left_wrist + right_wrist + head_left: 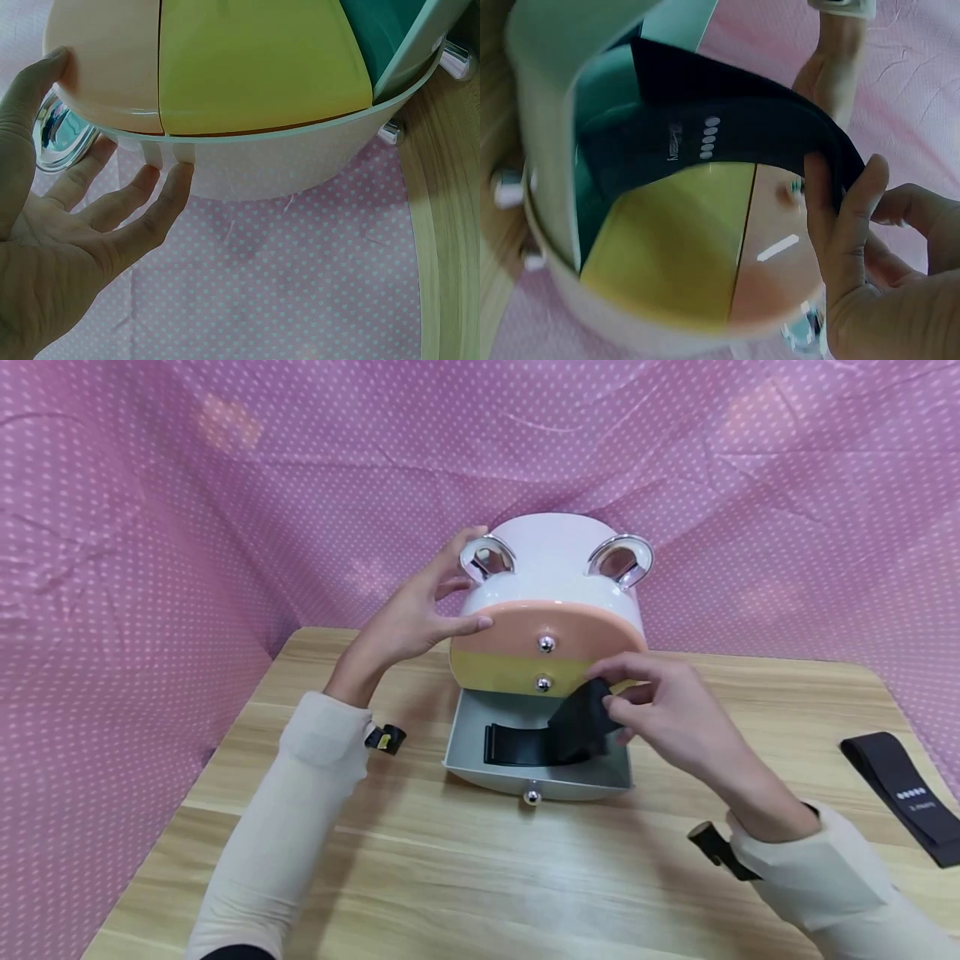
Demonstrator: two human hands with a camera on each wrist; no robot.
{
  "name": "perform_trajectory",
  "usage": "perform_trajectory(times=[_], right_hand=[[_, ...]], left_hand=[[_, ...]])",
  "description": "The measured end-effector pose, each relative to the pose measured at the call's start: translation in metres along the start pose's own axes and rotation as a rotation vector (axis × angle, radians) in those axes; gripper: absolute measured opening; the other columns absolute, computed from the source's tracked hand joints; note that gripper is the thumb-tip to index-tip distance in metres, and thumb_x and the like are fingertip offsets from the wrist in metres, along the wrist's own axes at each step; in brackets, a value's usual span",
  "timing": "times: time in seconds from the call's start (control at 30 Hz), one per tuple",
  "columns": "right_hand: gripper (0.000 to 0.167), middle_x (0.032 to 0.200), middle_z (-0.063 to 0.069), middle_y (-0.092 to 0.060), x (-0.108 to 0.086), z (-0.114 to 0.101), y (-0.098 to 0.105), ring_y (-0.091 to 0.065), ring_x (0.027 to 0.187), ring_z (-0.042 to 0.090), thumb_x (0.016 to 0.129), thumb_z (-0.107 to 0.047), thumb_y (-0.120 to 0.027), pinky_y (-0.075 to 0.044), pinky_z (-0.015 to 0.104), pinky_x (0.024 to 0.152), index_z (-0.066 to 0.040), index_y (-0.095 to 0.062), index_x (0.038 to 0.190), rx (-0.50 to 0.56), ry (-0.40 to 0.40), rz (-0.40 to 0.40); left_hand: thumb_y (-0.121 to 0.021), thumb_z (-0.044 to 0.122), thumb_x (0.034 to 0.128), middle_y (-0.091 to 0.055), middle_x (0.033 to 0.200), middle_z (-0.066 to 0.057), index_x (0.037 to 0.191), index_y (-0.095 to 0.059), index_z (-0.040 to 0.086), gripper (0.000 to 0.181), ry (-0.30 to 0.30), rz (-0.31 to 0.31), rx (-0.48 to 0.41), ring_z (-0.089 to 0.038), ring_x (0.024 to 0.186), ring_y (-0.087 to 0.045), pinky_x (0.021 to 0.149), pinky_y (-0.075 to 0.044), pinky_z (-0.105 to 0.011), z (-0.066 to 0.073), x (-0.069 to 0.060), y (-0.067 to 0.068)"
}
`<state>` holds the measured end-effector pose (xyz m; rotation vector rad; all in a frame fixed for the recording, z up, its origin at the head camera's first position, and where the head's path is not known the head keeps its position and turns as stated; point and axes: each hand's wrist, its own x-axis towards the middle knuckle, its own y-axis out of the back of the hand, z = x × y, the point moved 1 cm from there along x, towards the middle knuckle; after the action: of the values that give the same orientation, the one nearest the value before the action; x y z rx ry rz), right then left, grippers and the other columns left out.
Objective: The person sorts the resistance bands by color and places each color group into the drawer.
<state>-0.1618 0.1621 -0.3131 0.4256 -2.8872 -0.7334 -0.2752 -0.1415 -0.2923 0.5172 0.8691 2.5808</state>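
A small white storage box (555, 547) with chrome ear-shaped rings stands on the table. Its orange drawer (506, 631) and yellow drawer (495, 670) are closed, while the pale green bottom drawer (480, 706) is pulled out. My left hand (420, 610) grips the box's left side, thumb on the orange front (112, 67) and fingertips against the white side (255, 169). My right hand (667, 710) pinches the raised end of a black folded strap (581, 718), printed with white dots and lettering in the right wrist view (742, 131). The strap's other end lies in the open drawer.
Another black folded strap (892, 785) with white dots lies at the table's right edge. The wooden table (480, 877) is backed by a pink dotted cloth (375, 460). Both sleeves carry a small black wrist mount.
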Motion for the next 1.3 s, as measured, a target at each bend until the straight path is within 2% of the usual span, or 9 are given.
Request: perform_trajectory(times=[0.13, 0.27, 0.43, 0.57, 0.7, 0.83, 1.0, 1.13, 1.3], right_hand=[[0.034, 0.123, 0.019, -0.071, 0.01, -0.005, -0.02, -0.071, 0.069, 0.019, 0.093, 0.005, -0.058, -0.063, 0.035, 0.059, -0.001, -0.071, 0.124, 0.039, 0.031, -0.014], [0.034, 0.12, 0.02, -0.073, 0.02, -0.007, -0.039, -0.072, 0.074, 0.023, 0.092, 0.006, -0.057, -0.063, 0.037, 0.056, 0.001, -0.071, 0.123, 0.063, 0.067, -0.026], [0.033, 0.114, 0.019, -0.074, 0.03, -0.008, -0.06, -0.076, 0.082, 0.032, 0.093, 0.005, -0.06, -0.063, 0.033, 0.055, 0.001, -0.071, 0.124, 0.045, 0.075, -0.026], [0.032, 0.111, 0.017, -0.074, 0.035, -0.012, -0.071, -0.076, 0.082, 0.029, 0.094, 0.003, -0.061, -0.062, 0.032, 0.054, -0.001, -0.071, 0.124, 0.055, 0.079, -0.034], [0.032, 0.111, 0.017, -0.072, 0.037, -0.014, -0.077, -0.075, 0.077, 0.025, 0.095, 0.003, -0.061, -0.063, 0.035, 0.056, -0.002, -0.071, 0.125, 0.122, 0.094, -0.031], [0.031, 0.114, 0.02, -0.07, 0.037, -0.002, -0.081, -0.074, 0.077, 0.024, 0.097, 0.005, -0.062, -0.064, 0.035, 0.059, 0.0, -0.07, 0.127, 0.16, 0.048, -0.008], [0.032, 0.118, 0.022, -0.068, 0.035, 0.022, -0.084, -0.075, 0.076, 0.026, 0.098, 0.004, -0.063, -0.065, 0.038, 0.061, 0.0, -0.068, 0.129, 0.131, -0.023, 0.017], [0.032, 0.12, 0.024, -0.068, 0.033, 0.036, -0.083, -0.076, 0.076, 0.028, 0.097, 0.005, -0.063, -0.065, 0.044, 0.061, 0.0, -0.069, 0.128, 0.112, -0.034, 0.049], [0.032, 0.118, 0.026, -0.07, 0.029, 0.048, -0.078, -0.076, 0.076, 0.027, 0.095, 0.007, -0.062, -0.064, 0.042, 0.056, 0.001, -0.07, 0.126, 0.053, -0.037, 0.095]], left_hand=[[-0.085, 0.026, 0.0899, -0.028, 0.172, 0.002, 0.163, -0.021, 0.051, 0.1, -0.008, 0.002, -0.001, -0.032, 0.148, -0.049, 0.114, -0.05, -0.051, 0.0, 0.0, 0.0], [-0.085, 0.026, 0.09, -0.026, 0.173, 0.001, 0.163, -0.021, 0.05, 0.1, -0.014, 0.001, -0.004, -0.034, 0.148, -0.049, 0.115, -0.049, -0.053, 0.0, -0.001, -0.001], [-0.085, 0.027, 0.09, -0.025, 0.174, 0.004, 0.163, -0.02, 0.052, 0.101, -0.02, -0.003, -0.001, -0.032, 0.147, -0.05, 0.115, -0.049, -0.048, 0.001, -0.001, -0.001], [-0.085, 0.027, 0.0897, -0.025, 0.174, 0.005, 0.162, -0.02, 0.053, 0.101, -0.019, -0.004, -0.005, -0.031, 0.146, -0.051, 0.116, -0.049, -0.047, 0.0, -0.001, -0.001], [-0.086, 0.028, 0.0894, -0.027, 0.173, 0.006, 0.162, -0.02, 0.054, 0.101, -0.015, -0.001, -0.004, -0.03, 0.146, -0.051, 0.115, -0.05, -0.048, 0.001, -0.002, -0.001], [-0.086, 0.029, 0.0893, -0.027, 0.173, 0.006, 0.161, -0.02, 0.056, 0.101, -0.008, 0.0, 0.0, -0.03, 0.147, -0.051, 0.115, -0.049, -0.049, 0.001, -0.002, -0.001], [-0.085, 0.029, 0.0898, -0.027, 0.173, 0.004, 0.162, -0.02, 0.053, 0.101, -0.003, 0.0, -0.003, -0.031, 0.147, -0.05, 0.116, -0.048, -0.05, 0.001, -0.001, -0.001], [-0.085, 0.026, 0.09, -0.03, 0.171, 0.003, 0.163, -0.021, 0.05, 0.1, -0.003, 0.002, -0.013, -0.032, 0.147, -0.049, 0.116, -0.049, -0.052, 0.0, -0.001, -0.001], [-0.086, 0.025, 0.0897, -0.034, 0.169, 0.0, 0.164, -0.022, 0.046, 0.1, -0.007, 0.0, -0.019, -0.032, 0.147, -0.05, 0.117, -0.048, -0.053, 0.001, 0.001, -0.001]])
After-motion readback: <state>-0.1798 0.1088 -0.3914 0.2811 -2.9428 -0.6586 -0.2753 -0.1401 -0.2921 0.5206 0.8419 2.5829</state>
